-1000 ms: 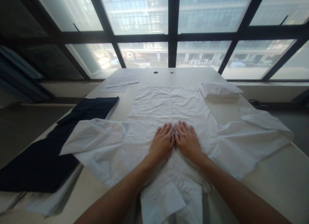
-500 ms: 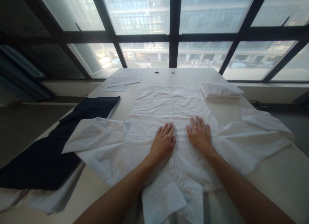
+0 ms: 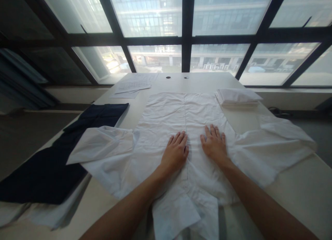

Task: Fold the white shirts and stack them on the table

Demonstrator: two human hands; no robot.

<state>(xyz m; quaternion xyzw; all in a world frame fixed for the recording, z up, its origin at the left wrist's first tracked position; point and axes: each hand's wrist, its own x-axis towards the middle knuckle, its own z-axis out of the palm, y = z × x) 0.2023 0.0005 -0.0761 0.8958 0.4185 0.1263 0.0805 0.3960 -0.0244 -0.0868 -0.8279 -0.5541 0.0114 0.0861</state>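
A white shirt (image 3: pixel 166 119) lies spread over the table, its sleeves out to both sides and its collar end toward me, drooping past the near edge. My left hand (image 3: pixel 175 150) rests flat on the shirt just left of the centre seam, fingers stretched out. On the other side of that seam, my right hand (image 3: pixel 214 143) lies palm down with the fingers slightly apart. Both hands touch the cloth without gripping it. Small wrinkles run across the fabric ahead of the hands.
Dark navy cloth (image 3: pixel 52 164) lies along the table's left side, partly under a shirt sleeve, with white cloth beneath. Folded white fabric (image 3: pixel 238 96) sits at the back right. Paper sheets (image 3: pixel 132 87) lie at the back left. Windows stand behind the white table (image 3: pixel 207 82).
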